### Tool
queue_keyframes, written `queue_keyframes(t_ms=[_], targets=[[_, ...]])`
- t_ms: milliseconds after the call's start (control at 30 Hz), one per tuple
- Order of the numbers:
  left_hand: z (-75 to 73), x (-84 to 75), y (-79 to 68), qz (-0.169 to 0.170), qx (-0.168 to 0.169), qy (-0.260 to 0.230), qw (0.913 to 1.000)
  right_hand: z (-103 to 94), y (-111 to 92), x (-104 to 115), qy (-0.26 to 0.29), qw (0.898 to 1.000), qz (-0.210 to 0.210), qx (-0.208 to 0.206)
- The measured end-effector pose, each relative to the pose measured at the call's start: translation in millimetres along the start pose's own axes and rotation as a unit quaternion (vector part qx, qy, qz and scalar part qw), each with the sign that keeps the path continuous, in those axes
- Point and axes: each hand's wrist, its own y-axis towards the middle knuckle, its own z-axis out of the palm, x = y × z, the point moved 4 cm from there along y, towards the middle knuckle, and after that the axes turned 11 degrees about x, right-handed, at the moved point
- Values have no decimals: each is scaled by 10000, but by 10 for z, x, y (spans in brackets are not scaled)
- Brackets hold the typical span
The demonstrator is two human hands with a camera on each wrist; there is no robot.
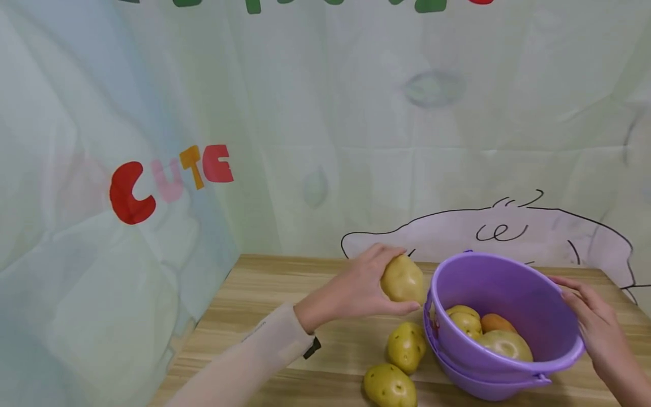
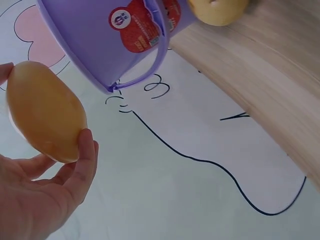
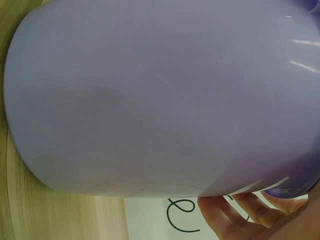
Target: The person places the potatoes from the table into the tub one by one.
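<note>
My left hand [image 1: 358, 282] grips a smooth yellow potato [image 1: 403, 278] between fingers and thumb, in the air just left of the bucket's rim. In the left wrist view the potato [image 2: 47, 112] looks longish, with fingertips along its edges. The purple bucket [image 1: 513, 271] leans its mouth towards me. Inside it lie yellow potatoes [image 1: 465, 321], a paler one [image 1: 506, 345] and an orange-brown rounded piece [image 1: 497, 323]. My right hand [image 1: 597, 316] holds the bucket's right side by the rim, its fingers [image 3: 220, 212] against the outer wall.
Two more potatoes lie on the wooden table [image 1: 285, 282] left of the bucket, one [image 1: 407, 346] farther back and one [image 1: 390, 385] nearer me. The bucket's handle [image 2: 159, 60] hangs down its side. A printed cloth [image 1: 325, 130] stands behind the table.
</note>
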Motion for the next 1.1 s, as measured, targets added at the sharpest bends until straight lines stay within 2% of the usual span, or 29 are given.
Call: queue_keyframes(t_ms=[167, 333, 567, 833, 1100], targets=[[27, -121, 156, 147, 121, -83, 9998, -1, 1, 2, -184, 9998, 62, -56], [77, -210, 282, 309, 248, -187, 9990, 20, 6, 5, -85, 9999, -38, -68], [145, -309, 419, 545, 282, -79, 9981, 23, 11, 10, -322, 9994, 11, -142], [261, -399, 538, 677, 422, -18, 9968, 27, 12, 15, -398, 9990, 44, -183], [380, -475, 607, 844, 535, 165, 9949, 38, 12, 21, -163, 9998, -46, -122]])
